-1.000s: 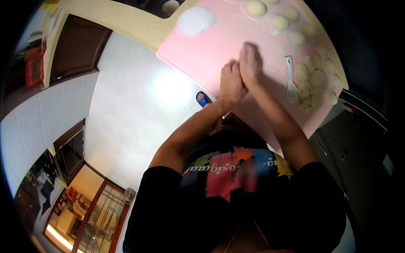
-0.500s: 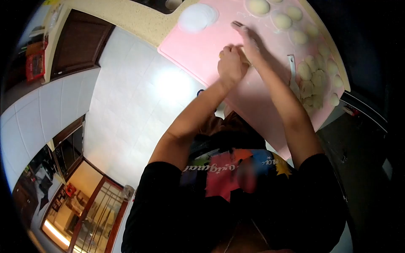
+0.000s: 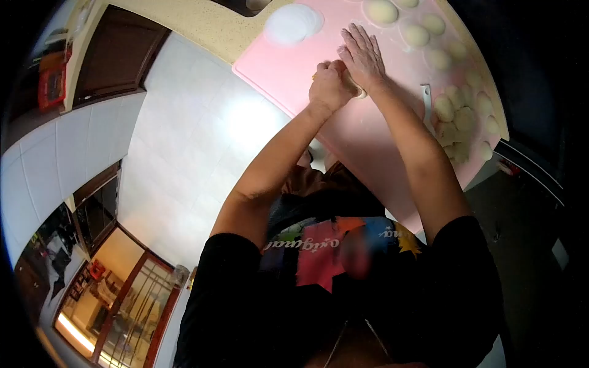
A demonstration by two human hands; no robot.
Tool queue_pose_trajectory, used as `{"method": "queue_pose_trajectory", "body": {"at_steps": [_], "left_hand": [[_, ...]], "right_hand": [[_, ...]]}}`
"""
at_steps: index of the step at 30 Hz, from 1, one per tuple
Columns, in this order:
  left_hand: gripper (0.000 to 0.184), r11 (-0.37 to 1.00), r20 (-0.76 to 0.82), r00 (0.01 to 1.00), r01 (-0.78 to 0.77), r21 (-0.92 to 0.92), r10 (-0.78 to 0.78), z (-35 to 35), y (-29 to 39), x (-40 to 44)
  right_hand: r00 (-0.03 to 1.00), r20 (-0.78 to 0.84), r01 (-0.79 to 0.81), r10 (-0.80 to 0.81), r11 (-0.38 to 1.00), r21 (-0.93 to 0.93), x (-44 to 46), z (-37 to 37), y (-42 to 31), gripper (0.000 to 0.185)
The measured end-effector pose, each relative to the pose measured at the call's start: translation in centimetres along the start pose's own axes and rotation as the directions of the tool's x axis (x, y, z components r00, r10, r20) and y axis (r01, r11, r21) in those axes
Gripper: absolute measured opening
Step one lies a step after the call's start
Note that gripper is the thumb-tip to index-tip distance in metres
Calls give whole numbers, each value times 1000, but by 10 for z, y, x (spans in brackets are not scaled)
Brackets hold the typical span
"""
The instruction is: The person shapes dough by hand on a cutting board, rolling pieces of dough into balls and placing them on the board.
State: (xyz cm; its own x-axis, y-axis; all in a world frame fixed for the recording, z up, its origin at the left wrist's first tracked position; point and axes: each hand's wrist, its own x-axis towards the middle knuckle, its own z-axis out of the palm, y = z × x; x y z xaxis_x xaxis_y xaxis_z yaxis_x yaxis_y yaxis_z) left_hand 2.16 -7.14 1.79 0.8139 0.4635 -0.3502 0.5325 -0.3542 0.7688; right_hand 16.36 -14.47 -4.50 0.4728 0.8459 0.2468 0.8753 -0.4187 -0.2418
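Note:
My left hand (image 3: 331, 84) is curled at the near-left side of a piece of dough (image 3: 358, 93), its fingers closed on the edge. A ring shows on one finger. Flat and with fingers stretched, my right hand (image 3: 363, 58) lies just beyond and to the right, its heel close against the dough. Most of the dough is hidden under both hands; whether anything else lies beneath my right palm, I cannot tell. Both hands are over the pink mat (image 3: 276, 80). To their upper left is a white mound of what looks like flour (image 3: 294, 24).
Several round dough pieces (image 3: 417, 35) sit along the mat's right side. Closer to me is a cluster of flatter dough pieces (image 3: 464, 119), with a pale-handled tool (image 3: 427, 101) beside it. Pale tiled floor (image 3: 184, 122) lies left of the counter edge (image 3: 211, 37).
My right hand has turned from edge-on to flat, with its fingers spread forward. My left hand has shifted slightly left. The view has moved a little.

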Motion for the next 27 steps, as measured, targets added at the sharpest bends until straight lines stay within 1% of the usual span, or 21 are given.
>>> {"method": "queue_pose_trajectory", "body": {"at_steps": [1, 2, 3, 4, 5, 6, 7, 9, 10, 11, 13, 15, 17, 19, 20, 21, 22, 23, 24, 25, 27], "left_hand": [[67, 1000, -5, 1000, -1, 0, 1, 4, 5, -4], [68, 1000, -63, 998, 23, -10, -23, 9, 10, -14], [70, 999, -119, 992, 47, -23, -49, 16, 16, -24], [73, 999, -208, 977, -37, 36, 44, 33, 7, -35], [73, 999, -208, 977, -34, 34, 41, 43, 1, -49], [74, 987, -280, 947, -137, 88, 156, 50, -1, -65], [74, 961, -343, 899, -232, 152, 271, 54, -4, -74], [74, 967, -307, 917, -237, 99, 256, 50, -9, -84], [74, 968, -270, 930, -245, 47, 249, 45, -13, -85], [74, 971, -273, 932, -236, 46, 239, 39, -18, -82], [73, 980, -143, 982, -140, -139, 120, 17, -19, -60], [71, 987, -166, 983, -101, -128, 79, 9, -17, -37], [64, 995, -85, 996, -29, -92, 21, -2, -3, -18], [66, 999, -71, 997, 12, -40, -15, 3, 6, -10], [65, 999, -95, 995, 36, -6, -36, 6, 9, -14], [64, 998, -114, 992, 62, 26, -59, 11, 13, -21], [63, 999, -255, 966, -28, 26, 33, 24, 9, -36], [63, 999, -254, 967, -27, 23, 32, 33, 5, -52], [66, 990, -302, 943, -126, 56, 137, 41, 0, -66], [68, 970, -347, 906, -222, 94, 241, 46, -3, -76], [71, 974, -318, 921, -224, 39, 225, 49, -8, -93]], "right_hand": [[1000, -2, -5, 5, 1000, 29, 4, 5, 1, 55], [986, 123, -139, 111, 959, 247, 6, 9, 2, 57], [986, 125, -135, 107, 959, 248, -1, -5, -11, 57], [933, 207, -358, 296, 686, 633, -15, -31, -35, 56], [837, 361, -477, 411, 226, 849, -21, -47, -49, 55], [970, -44, -200, 240, 885, 420, -50, -21, -38, 53], [902, 97, -427, 420, 842, 329, -68, -25, -51, 52], [946, -20, -319, 325, 936, 148, -86, -22, -51, 53], [948, -16, -312, 317, 938, 151, -79, -22, -48, 53], [967, -5, -252, 255, 959, 130, -68, -21, -42, 53], [984, 8, -179, 179, 977, 112, -42, -23, -34, 52], [993, 16, -121, 120, 988, 92, -16, -15, -18, 52], [997, 37, -72, 69, 993, 96, 0, -8, -7, 55], [989, 147, -22, 20, 1000, 9, 7, -2, -2, 58], [979, 195, -105, 63, 971, 216, 9, 4, -1, 61], [979, 198, -101, 58, 971, 216, 7, -9, -13, 61], [942, 264, -332, 208, 702, 631, 0, -36, -35, 60], [871, 389, -460, 300, 223, 859, -7, -54, -50, 59], [920, 204, -382, 335, 644, 663, -31, -40, -45, 56], [961, 23, -269, 275, 917, 295, -59, -19, -39, 53], [926, 26, -375, 376, 912, 167, -86, -21, -50, 52]]}}
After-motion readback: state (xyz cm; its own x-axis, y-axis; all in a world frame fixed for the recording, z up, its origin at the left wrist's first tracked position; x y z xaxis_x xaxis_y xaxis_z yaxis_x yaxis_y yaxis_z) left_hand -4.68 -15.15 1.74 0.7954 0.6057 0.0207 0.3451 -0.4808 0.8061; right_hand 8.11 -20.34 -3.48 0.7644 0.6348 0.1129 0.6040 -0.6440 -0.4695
